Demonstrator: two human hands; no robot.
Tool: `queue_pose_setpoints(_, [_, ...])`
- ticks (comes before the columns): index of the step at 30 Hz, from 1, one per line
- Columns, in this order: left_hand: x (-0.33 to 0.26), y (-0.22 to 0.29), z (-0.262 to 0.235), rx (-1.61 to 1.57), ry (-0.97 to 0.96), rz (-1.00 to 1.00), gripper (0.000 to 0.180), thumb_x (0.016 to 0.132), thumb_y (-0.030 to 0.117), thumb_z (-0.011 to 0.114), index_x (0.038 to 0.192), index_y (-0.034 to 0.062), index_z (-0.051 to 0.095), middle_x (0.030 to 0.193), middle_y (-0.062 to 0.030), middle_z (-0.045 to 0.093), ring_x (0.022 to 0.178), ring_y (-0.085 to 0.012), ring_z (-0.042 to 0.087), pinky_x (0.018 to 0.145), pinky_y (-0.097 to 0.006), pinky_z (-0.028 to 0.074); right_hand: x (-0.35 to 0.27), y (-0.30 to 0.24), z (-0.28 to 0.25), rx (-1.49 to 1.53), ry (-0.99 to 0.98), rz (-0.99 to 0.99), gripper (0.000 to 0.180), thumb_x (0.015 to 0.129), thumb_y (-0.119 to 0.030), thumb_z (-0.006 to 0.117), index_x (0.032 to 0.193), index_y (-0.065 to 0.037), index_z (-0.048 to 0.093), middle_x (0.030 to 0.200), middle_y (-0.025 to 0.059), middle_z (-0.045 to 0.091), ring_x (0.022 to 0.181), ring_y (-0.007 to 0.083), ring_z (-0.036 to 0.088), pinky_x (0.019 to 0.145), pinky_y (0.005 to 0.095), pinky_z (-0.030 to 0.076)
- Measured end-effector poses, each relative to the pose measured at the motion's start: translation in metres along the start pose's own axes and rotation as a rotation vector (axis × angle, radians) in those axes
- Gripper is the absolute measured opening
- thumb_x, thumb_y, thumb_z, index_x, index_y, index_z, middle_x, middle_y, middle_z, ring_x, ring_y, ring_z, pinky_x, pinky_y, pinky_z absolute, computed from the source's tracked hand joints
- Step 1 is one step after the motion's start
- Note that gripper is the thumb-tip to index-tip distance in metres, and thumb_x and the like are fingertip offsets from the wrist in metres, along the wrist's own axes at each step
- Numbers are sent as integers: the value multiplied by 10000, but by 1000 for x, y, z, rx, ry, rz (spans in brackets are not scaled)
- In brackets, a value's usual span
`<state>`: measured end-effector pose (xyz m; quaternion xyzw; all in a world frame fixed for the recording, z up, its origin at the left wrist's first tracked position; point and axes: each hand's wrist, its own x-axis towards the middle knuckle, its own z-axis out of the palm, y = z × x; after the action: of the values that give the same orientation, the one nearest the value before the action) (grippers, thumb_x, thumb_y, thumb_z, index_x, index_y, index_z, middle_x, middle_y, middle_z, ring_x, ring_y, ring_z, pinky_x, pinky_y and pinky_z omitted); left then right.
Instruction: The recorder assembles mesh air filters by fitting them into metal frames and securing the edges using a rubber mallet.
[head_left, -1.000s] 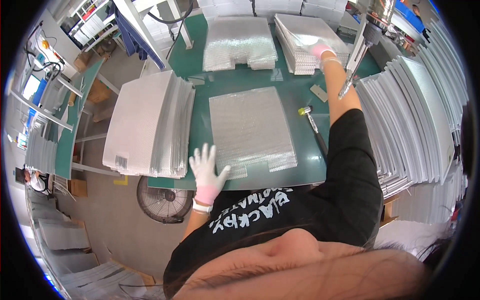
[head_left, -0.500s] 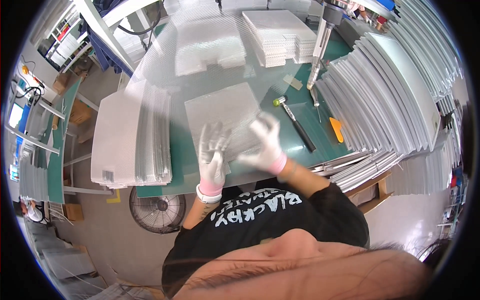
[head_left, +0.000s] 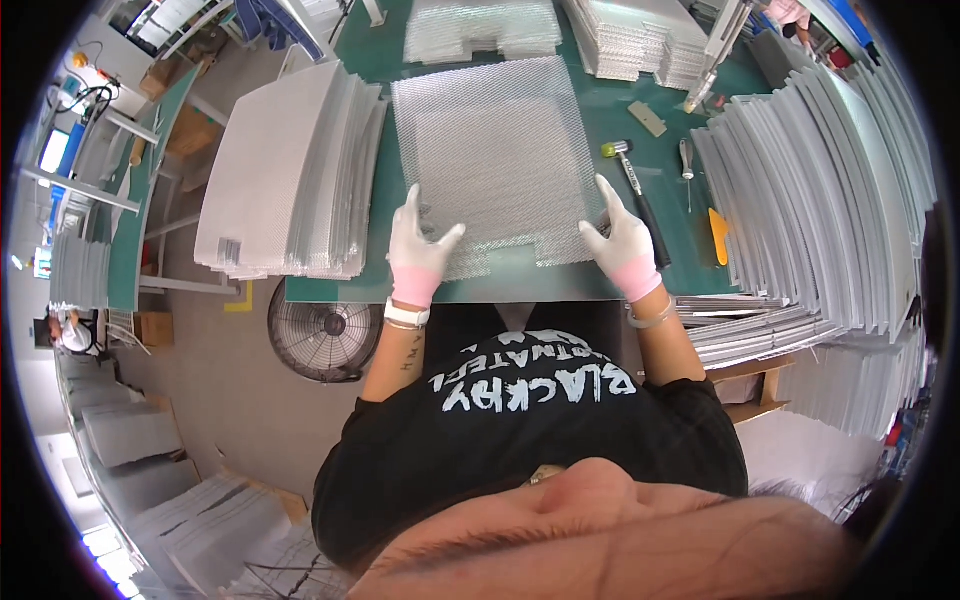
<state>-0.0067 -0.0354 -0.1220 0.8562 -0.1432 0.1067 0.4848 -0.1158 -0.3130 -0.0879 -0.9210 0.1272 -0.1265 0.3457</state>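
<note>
A translucent honeycomb-patterned sheet (head_left: 500,150) lies flat on the green table in front of me, a notch in its near edge. A smaller rectangular outline shows within it. Both hands wear white gloves with pink cuffs. My left hand (head_left: 416,240) is at the sheet's left edge near its front corner, fingers apart, the thumb over the sheet. At the right edge my right hand (head_left: 624,245) mirrors it, index finger stretched forward, thumb pointing inward. Neither hand visibly grips the sheet; the undersides of the fingers are hidden.
Stacks of similar sheets stand left (head_left: 275,180), at the back (head_left: 480,30) and back right (head_left: 640,40). A mallet (head_left: 640,195), a screwdriver (head_left: 686,165) and an orange scraper (head_left: 718,238) lie right, beside a long row of panels (head_left: 800,190). A floor fan (head_left: 325,325) is below the table's front edge.
My hands have moved apart, from over the sheet's near part to its two side edges. The honeycomb sheet in front of me looks larger and straighter now, and the view has shifted.
</note>
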Motion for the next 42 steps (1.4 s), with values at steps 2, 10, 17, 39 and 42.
queue_pose_setpoints(2, [1, -1, 1, 176, -54, 37, 892, 703, 194, 829, 1442, 5, 367, 1208, -197, 561, 1130, -317, 559, 961, -405, 462, -1, 5, 9, 21, -3, -4, 708, 809, -220, 692, 1442, -95, 400, 1013, 207, 666, 871, 364, 652, 762, 406, 514])
queue_pose_setpoints(10, [5, -20, 14, 453, -184, 15, 831, 719, 366, 794, 1390, 21, 448, 1146, -204, 591, 1057, -359, 587, 917, -423, 481, 2, 27, 36, -127, -59, 24, 624, 851, -262, 652, 1412, -93, 438, 1121, 195, 653, 981, 357, 639, 864, 430, 504])
queue_pose_setpoints(17, [11, -24, 15, 511, -237, 33, 837, 725, 407, 783, 1394, 32, 447, 1136, -208, 592, 1056, -356, 587, 917, -422, 483, 2, 45, 45, -157, -13, -44, 554, 875, -296, 629, 1370, -88, 489, 1116, 185, 657, 1025, 345, 628, 879, 418, 501])
queue_pose_setpoints(39, [-108, 11, -46, -367, -872, -45, 200, 891, 149, 630, 1058, 46, 666, 941, -57, 680, 919, -196, 643, 885, -341, 491, 174, 135, -45, -537, 40, 41, 265, 857, -184, 640, 1044, -3, 589, 1008, 249, 655, 975, 362, 649, 848, 440, 510])
queue_pose_setpoints(42, [-171, -39, -15, -962, -660, -784, 268, 988, 247, 562, 1079, -3, 601, 1014, -79, 663, 951, -166, 636, 865, -317, 508, 79, 23, -26, 94, 192, -206, 208, 865, -163, 653, 961, 19, 623, 883, 187, 668, 777, 279, 666, 744, 376, 527])
